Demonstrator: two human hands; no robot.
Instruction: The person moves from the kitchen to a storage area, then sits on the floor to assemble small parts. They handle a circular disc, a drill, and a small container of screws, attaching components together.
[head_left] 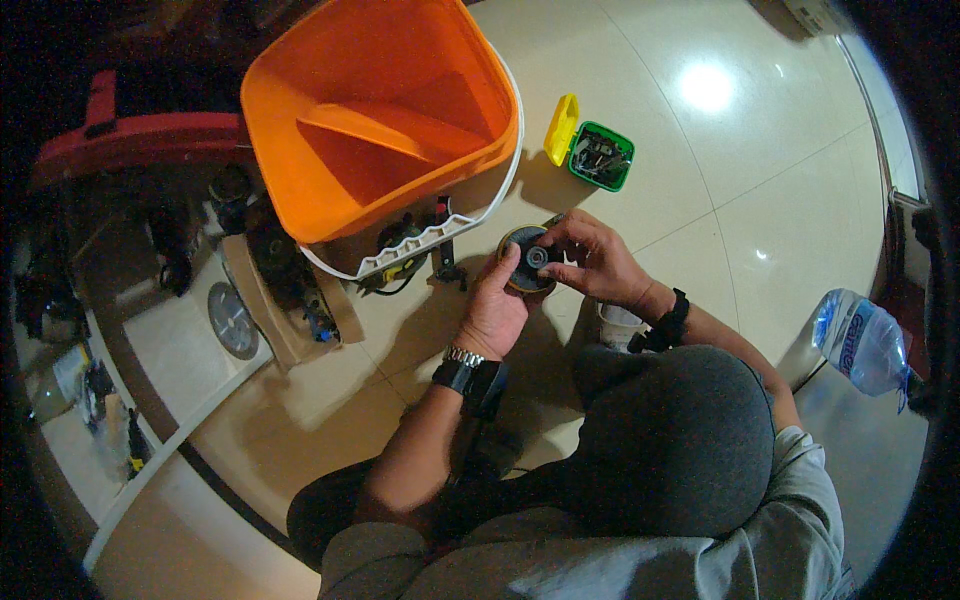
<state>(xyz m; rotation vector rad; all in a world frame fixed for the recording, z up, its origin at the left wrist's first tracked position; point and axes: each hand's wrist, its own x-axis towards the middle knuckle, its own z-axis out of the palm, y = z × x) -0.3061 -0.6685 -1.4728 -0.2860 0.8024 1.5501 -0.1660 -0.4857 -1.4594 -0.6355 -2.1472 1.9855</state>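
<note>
My left hand (495,310) grips a round dark disc with a yellowish rim (520,248), held just above the tiled floor. My right hand (595,258) reaches in from the right and its fingertips pinch the small round hub at the disc's centre. A metal-banded watch sits on my left wrist and a black band on my right. The tool body under the disc is hidden by my hands and knees.
A tilted orange bucket (380,120) with a white handle lies just behind the disc. A small green box (600,157) with a yellow lid holds metal parts. A water bottle (862,343) lies at the right. Tools and a cardboard box (285,300) crowd the left.
</note>
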